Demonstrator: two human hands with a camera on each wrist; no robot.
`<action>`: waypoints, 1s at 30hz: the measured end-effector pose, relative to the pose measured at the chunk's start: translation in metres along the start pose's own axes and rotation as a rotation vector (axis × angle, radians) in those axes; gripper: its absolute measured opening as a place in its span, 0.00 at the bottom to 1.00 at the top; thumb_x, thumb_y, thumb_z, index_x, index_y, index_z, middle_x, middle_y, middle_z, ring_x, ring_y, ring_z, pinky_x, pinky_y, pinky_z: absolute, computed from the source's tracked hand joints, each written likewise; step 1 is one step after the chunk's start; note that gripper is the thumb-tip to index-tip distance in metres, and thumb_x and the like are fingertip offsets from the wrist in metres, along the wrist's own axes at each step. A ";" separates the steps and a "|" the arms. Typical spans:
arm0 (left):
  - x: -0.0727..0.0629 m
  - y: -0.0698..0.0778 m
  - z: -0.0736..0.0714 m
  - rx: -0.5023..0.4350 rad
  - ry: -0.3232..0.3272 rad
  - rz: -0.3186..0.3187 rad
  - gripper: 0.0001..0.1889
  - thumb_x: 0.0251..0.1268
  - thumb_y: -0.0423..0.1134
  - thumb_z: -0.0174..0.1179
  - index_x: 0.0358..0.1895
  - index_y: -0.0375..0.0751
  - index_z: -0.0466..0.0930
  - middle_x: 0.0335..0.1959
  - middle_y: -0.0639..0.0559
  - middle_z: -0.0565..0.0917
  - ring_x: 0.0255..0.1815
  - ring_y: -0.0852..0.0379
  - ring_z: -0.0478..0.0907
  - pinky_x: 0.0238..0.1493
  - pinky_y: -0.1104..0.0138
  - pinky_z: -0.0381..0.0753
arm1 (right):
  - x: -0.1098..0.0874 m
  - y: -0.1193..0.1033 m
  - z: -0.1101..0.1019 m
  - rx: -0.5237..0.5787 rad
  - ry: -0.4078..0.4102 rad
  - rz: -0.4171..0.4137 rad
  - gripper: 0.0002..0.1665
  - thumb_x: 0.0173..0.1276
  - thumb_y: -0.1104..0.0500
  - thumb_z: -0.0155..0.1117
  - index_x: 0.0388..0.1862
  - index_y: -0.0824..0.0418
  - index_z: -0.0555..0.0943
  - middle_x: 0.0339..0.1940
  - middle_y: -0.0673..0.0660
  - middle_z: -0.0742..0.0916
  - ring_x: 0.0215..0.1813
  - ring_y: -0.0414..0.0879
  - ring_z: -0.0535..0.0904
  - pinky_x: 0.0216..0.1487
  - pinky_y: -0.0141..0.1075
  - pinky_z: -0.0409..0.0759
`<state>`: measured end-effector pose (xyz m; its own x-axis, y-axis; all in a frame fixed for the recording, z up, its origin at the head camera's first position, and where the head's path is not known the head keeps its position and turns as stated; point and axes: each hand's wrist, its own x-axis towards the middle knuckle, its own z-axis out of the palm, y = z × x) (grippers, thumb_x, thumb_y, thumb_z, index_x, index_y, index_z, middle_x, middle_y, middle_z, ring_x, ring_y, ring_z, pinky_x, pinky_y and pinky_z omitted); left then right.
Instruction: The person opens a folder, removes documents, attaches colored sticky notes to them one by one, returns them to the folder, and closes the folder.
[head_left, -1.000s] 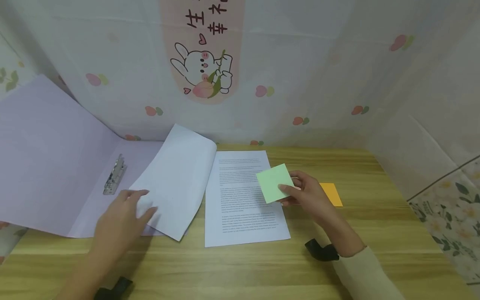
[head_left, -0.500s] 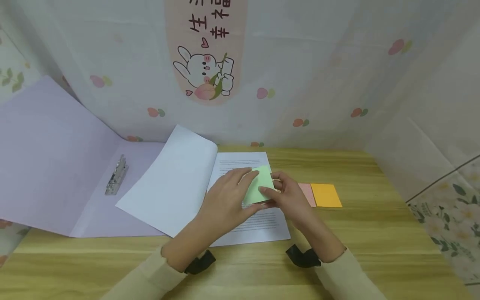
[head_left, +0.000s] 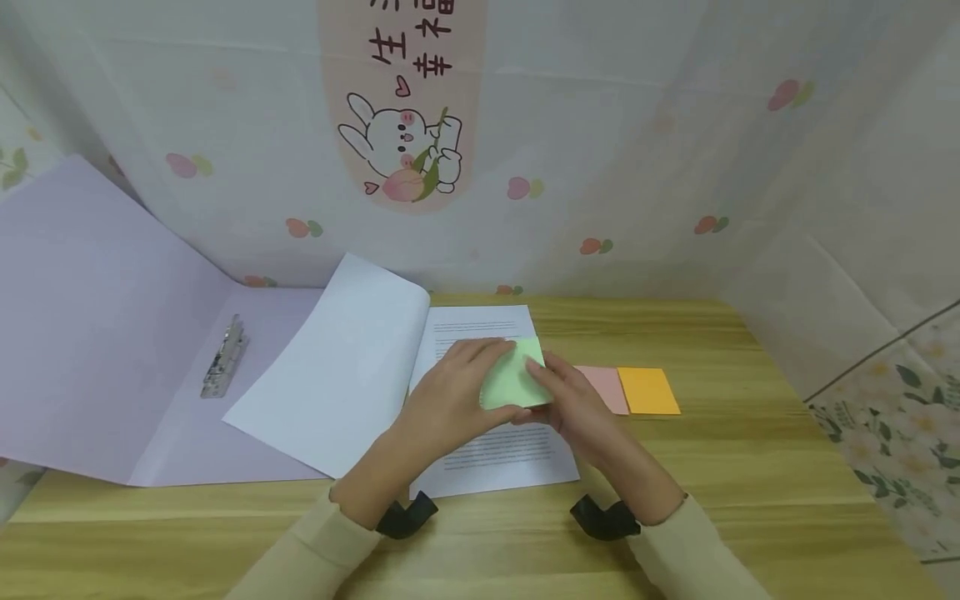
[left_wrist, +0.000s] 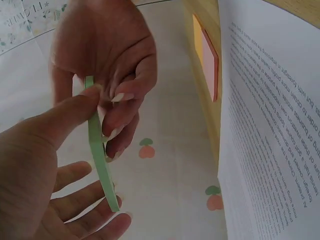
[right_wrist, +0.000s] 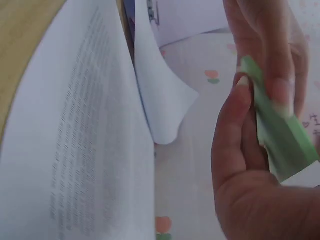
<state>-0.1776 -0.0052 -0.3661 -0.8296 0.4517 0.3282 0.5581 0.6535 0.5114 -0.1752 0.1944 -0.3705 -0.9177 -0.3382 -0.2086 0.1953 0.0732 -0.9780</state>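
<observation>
Both hands hold a light green sticky note pad (head_left: 513, 380) over the printed page (head_left: 480, 458). My left hand (head_left: 442, 396) grips it at the left, thumb on the near edge and fingers at the far edge. From the right, my right hand (head_left: 581, 412) pinches it, thumb on the top face and curled fingers beneath. In the left wrist view the pad (left_wrist: 97, 145) is edge-on, a thin stack between the hands. The right wrist view shows the pad's green face (right_wrist: 287, 142) slightly bent near the fingers.
A pink sticky note pad (head_left: 603, 389) and an orange one (head_left: 649, 392) lie side by side on the wooden table (head_left: 750, 467). At left stands an open lilac folder (head_left: 97, 308) with a metal clip (head_left: 225, 358). A white sheet (head_left: 337, 358) curls over beside the printed page.
My left hand has left the white sheet, whose lower corner dropped leftward, and joined the right hand on the green pad. The pad moved left, uncovering the pink one. The right thumb shifted up its face.
</observation>
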 end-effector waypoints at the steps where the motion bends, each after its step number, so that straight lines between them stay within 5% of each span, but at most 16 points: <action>1: 0.000 -0.001 -0.001 -0.017 0.001 0.000 0.40 0.52 0.53 0.77 0.70 0.49 0.73 0.67 0.54 0.79 0.68 0.52 0.73 0.62 0.59 0.81 | 0.000 0.002 -0.001 0.057 -0.044 -0.005 0.34 0.84 0.42 0.41 0.76 0.62 0.59 0.51 0.53 0.84 0.42 0.42 0.87 0.49 0.35 0.88; 4: -0.001 -0.004 -0.003 -0.055 0.012 -0.006 0.40 0.51 0.52 0.78 0.68 0.48 0.74 0.66 0.54 0.79 0.69 0.52 0.73 0.65 0.59 0.80 | 0.002 0.008 -0.003 0.270 -0.188 -0.001 0.38 0.83 0.36 0.30 0.80 0.58 0.55 0.54 0.50 0.82 0.47 0.42 0.87 0.52 0.38 0.88; 11: 0.000 -0.009 -0.009 -0.133 0.056 0.013 0.39 0.49 0.50 0.80 0.67 0.46 0.76 0.68 0.52 0.77 0.71 0.52 0.72 0.68 0.60 0.79 | 0.004 0.018 -0.003 0.592 -0.411 0.011 0.32 0.85 0.40 0.28 0.84 0.40 0.45 0.67 0.53 0.79 0.63 0.50 0.84 0.66 0.47 0.81; 19: 0.003 -0.014 -0.013 -0.166 0.005 0.019 0.36 0.54 0.51 0.76 0.67 0.49 0.76 0.70 0.53 0.76 0.73 0.53 0.71 0.68 0.58 0.78 | 0.007 0.022 -0.001 0.639 -0.420 -0.018 0.32 0.85 0.40 0.28 0.83 0.41 0.48 0.63 0.53 0.82 0.60 0.47 0.85 0.65 0.44 0.82; 24: 0.003 -0.016 -0.014 -0.144 -0.019 0.041 0.22 0.64 0.50 0.70 0.60 0.52 0.83 0.72 0.54 0.75 0.73 0.52 0.72 0.65 0.57 0.81 | 0.008 0.022 -0.001 0.619 -0.390 -0.004 0.33 0.84 0.39 0.30 0.84 0.42 0.48 0.62 0.53 0.83 0.60 0.48 0.85 0.64 0.44 0.82; 30: 0.004 -0.015 -0.009 -0.152 0.077 0.085 0.09 0.69 0.41 0.65 0.47 0.44 0.90 0.64 0.52 0.83 0.67 0.52 0.79 0.64 0.58 0.81 | 0.007 0.021 0.000 0.612 -0.347 0.043 0.36 0.84 0.38 0.32 0.84 0.44 0.45 0.65 0.53 0.82 0.64 0.54 0.83 0.65 0.46 0.81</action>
<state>-0.1892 -0.0185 -0.3654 -0.7814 0.4499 0.4324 0.6224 0.5129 0.5912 -0.1779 0.1937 -0.3930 -0.7611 -0.6343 -0.1356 0.4822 -0.4135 -0.7723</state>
